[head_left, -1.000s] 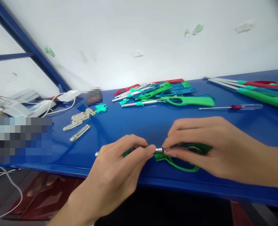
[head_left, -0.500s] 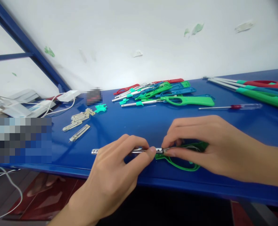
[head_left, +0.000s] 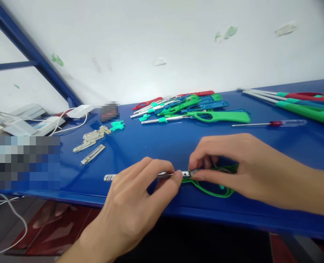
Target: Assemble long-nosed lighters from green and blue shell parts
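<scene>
My left hand (head_left: pixel 131 199) is closed around a slim silver lighter tube (head_left: pixel 109 178), held nearly level above the table's front part. Its slotted end sticks out on the left, while the end with small holes shows past my thumb. My right hand (head_left: pixel 241 171) pinches a thin wire (head_left: pixel 228 168) right at that holed end; the fingertips partly cover it. Beneath the hands lies a green lighter handle shell (head_left: pixel 219 195) with a trigger loop, partly hidden by my right hand.
Opened lighters (head_left: pixel 219 117) in red, blue and green lie at the back. Closed long lighters (head_left: pixel 301 109) and a screwdriver (head_left: pixel 288 123) are at right. Clear plastic pieces (head_left: pixel 93 154), teal bits (head_left: pixel 117 125) and a white power strip (head_left: pixel 79 111) sit left.
The tube's slotted end has shifted slightly left. My right hand's fingers have curled a little more, and both hands keep their grip near the holed end.
</scene>
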Action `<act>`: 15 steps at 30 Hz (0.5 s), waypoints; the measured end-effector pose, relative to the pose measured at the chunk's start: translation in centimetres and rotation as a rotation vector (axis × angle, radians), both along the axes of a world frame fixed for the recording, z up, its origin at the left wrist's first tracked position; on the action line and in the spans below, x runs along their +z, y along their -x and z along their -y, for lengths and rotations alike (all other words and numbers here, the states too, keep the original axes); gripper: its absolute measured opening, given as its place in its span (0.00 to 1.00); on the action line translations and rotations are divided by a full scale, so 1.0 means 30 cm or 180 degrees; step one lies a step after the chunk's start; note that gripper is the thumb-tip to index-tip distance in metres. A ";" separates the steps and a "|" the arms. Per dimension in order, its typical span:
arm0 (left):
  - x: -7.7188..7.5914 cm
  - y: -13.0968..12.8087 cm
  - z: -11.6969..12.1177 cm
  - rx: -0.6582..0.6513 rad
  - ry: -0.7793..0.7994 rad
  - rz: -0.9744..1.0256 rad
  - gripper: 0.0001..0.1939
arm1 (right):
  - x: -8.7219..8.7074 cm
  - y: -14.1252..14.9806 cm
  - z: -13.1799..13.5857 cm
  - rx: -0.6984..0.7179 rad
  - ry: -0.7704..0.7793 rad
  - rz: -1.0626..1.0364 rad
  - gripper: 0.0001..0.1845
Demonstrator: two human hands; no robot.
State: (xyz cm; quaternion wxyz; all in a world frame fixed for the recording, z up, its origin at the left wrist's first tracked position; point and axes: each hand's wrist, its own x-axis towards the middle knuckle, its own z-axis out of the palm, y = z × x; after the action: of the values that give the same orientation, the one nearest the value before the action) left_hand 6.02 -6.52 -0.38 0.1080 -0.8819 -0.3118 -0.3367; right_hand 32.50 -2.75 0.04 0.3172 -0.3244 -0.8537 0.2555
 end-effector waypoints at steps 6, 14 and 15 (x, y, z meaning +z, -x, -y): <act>-0.011 0.009 -0.002 -0.0006 -0.0172 -0.0137 0.16 | 0.002 0.004 0.011 -0.0002 -0.0028 0.0006 0.06; -0.015 0.016 -0.003 -0.0059 -0.0152 -0.0143 0.15 | 0.003 -0.002 0.007 0.0072 -0.0091 0.0025 0.08; -0.017 0.017 -0.003 -0.0064 -0.0159 -0.0144 0.15 | 0.002 -0.003 0.006 0.0094 -0.0118 0.0012 0.08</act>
State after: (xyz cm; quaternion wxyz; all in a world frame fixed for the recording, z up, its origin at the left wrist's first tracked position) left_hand 5.52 -6.42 -0.87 0.1336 -0.8894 -0.2919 -0.3253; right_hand 32.60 -2.94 0.10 0.3178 -0.3063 -0.8636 0.2437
